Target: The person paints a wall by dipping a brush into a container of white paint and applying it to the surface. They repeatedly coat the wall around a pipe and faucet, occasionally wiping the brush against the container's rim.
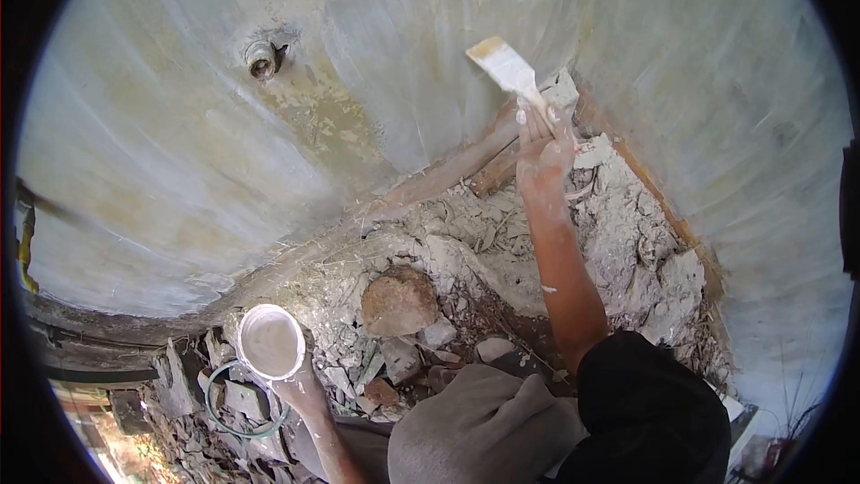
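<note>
My right hand [545, 154], smeared with white, is closed around the handle of a flat paintbrush [509, 68]. The brush points up and left, its head coated white with tan bristle tips, and it overlaps the wall [430, 27] near the corner. At lower left my left hand [300, 387] grips a small white bucket [270, 343] from its near side. Pale, whitish liquid shows inside the bucket, and its handle [215, 412] hangs down below as a greenish loop.
A short pipe stub [262, 59] sticks out of the wall at upper left. Broken rubble [627, 224] and a large brown stone [399, 301] lie along the wall's foot. Slate-like pieces [179, 381] are heaped at lower left. A potted plant [784, 439] stands at lower right.
</note>
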Tool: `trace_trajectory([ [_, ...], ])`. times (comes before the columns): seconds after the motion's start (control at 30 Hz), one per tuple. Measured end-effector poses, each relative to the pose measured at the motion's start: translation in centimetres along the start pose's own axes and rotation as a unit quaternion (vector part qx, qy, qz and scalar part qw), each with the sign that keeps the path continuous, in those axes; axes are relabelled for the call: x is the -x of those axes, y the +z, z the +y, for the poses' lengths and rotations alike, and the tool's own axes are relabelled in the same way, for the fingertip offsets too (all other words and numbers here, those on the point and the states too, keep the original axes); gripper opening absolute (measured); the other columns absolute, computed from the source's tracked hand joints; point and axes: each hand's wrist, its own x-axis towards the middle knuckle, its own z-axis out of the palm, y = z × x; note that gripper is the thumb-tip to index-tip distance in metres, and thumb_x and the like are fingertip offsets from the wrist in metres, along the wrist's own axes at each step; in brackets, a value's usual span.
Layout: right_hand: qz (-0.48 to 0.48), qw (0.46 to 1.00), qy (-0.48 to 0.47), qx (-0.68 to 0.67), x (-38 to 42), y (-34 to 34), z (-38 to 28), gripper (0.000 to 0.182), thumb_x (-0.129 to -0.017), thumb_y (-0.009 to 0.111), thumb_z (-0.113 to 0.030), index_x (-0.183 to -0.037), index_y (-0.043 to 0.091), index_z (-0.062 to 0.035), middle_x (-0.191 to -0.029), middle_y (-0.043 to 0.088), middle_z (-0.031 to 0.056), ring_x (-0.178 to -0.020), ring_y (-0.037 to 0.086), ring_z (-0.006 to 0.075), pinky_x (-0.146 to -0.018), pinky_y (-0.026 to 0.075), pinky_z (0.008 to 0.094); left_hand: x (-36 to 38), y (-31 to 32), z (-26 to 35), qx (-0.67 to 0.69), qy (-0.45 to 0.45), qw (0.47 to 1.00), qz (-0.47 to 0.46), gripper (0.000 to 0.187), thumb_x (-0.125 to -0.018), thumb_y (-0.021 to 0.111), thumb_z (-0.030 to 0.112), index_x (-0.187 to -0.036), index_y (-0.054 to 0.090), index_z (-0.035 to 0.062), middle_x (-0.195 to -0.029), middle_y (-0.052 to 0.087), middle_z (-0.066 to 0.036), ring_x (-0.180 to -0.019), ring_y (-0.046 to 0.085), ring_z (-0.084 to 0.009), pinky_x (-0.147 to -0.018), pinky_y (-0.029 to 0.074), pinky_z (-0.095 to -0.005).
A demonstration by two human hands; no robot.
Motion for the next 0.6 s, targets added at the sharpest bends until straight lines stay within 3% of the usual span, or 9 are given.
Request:
trace_trajectory([
  [0.13,0.213,0.966,0.102,0.108,2.8,-6.2,3.4,0.026,-0.101,0.055,-0.021,-0.121,0.060,-0.0048,-0.116,0.064,0.0123,-0.104,0.065,0.0219,-0.091,0.054,0.0330,0.6,0.8,1.0,0.017,0.012,1.000,0.020,0.057,-0.083,0.079,0.003,-0.132,0.052,-0.0075,-0.125,0.063,-0.017,-0.109,0.061,-0.0250,-0.099,0.046,-0.0376],
  [0.23,0.198,0.966,0.065,0.153,2.8,-15.6,10.0,0.027,-0.098,0.056,-0.021,-0.119,0.061,-0.0044,-0.116,0.065,0.0113,-0.103,0.065,0.0215,-0.088,0.056,0.0308,0.7,0.2,0.2,0.021,0.007,1.000,0.001,0.053,-0.085,0.077,0.003,-0.131,0.053,-0.0079,-0.125,0.063,-0.018,-0.110,0.062,-0.0260,-0.099,0.047,-0.0380],
  [0.33,0.168,0.965,0.133,0.153,1.2,-14.7,12.0,0.026,-0.099,0.057,-0.019,-0.120,0.061,-0.0056,-0.114,0.064,0.0108,-0.098,0.065,0.0210,-0.085,0.054,0.0291,0.7,0.2,-0.2,0.008,0.028,1.000,-0.001,0.052,-0.085,0.077,0.003,-0.130,0.054,-0.0079,-0.125,0.063,-0.019,-0.109,0.062,-0.0270,-0.098,0.047,-0.0384],
  [0.43,0.126,0.978,0.099,0.133,0.3,-4.5,8.5,0.020,-0.099,0.056,-0.013,-0.115,0.060,-0.0023,-0.109,0.065,0.0115,-0.091,0.066,0.0200,-0.085,0.053,0.0305,0.7,0.2,0.0,0.009,0.029,1.000,0.003,0.049,-0.085,0.076,0.004,-0.129,0.055,-0.0075,-0.122,0.063,-0.018,-0.107,0.062,-0.0256,-0.096,0.048,-0.0369],
  [0.47,0.095,0.985,0.078,0.122,0.2,-1.9,6.7,0.021,-0.100,0.053,-0.013,-0.117,0.059,-0.0012,-0.110,0.065,0.0137,-0.096,0.067,0.0222,-0.088,0.054,0.0323,0.6,0.4,0.3,0.021,0.030,0.999,0.007,0.048,-0.085,0.075,0.005,-0.127,0.056,-0.0072,-0.121,0.064,-0.016,-0.106,0.061,-0.0239,-0.093,0.050,-0.0353],
  [0.5,0.063,0.990,0.057,0.110,0.2,0.7,4.7,0.023,-0.102,0.051,-0.013,-0.119,0.057,-0.0001,-0.112,0.065,0.0160,-0.100,0.067,0.0245,-0.091,0.054,0.0341,0.5,0.2,1.5,0.014,-0.022,1.000,-0.013,0.050,-0.084,0.077,0.002,-0.127,0.055,-0.0077,-0.122,0.064,-0.020,-0.108,0.062,-0.0279,-0.098,0.047,-0.0382],
  [0.57,0.036,0.991,0.035,0.122,1.6,6.6,0.5,0.036,-0.103,0.050,-0.018,-0.130,0.051,0.0063,-0.127,0.060,0.0252,-0.117,0.062,0.0334,-0.103,0.050,0.0413,0.1,0.5,1.1,0.032,-0.011,0.999,-0.001,0.050,-0.083,0.078,0.001,-0.127,0.055,-0.0075,-0.121,0.064,-0.020,-0.107,0.063,-0.0285,-0.097,0.047,-0.0382],
  [0.6,0.030,0.991,0.040,0.121,2.4,8.7,-0.8,0.036,-0.103,0.050,-0.018,-0.130,0.051,0.0063,-0.127,0.060,0.0252,-0.117,0.062,0.0334,-0.103,0.050,0.0413,0.0,0.6,0.6,0.046,0.001,0.999,0.004,0.051,-0.083,0.078,0.001,-0.127,0.055,-0.0074,-0.120,0.064,-0.020,-0.106,0.063,-0.0291,-0.097,0.047,-0.0383],
])
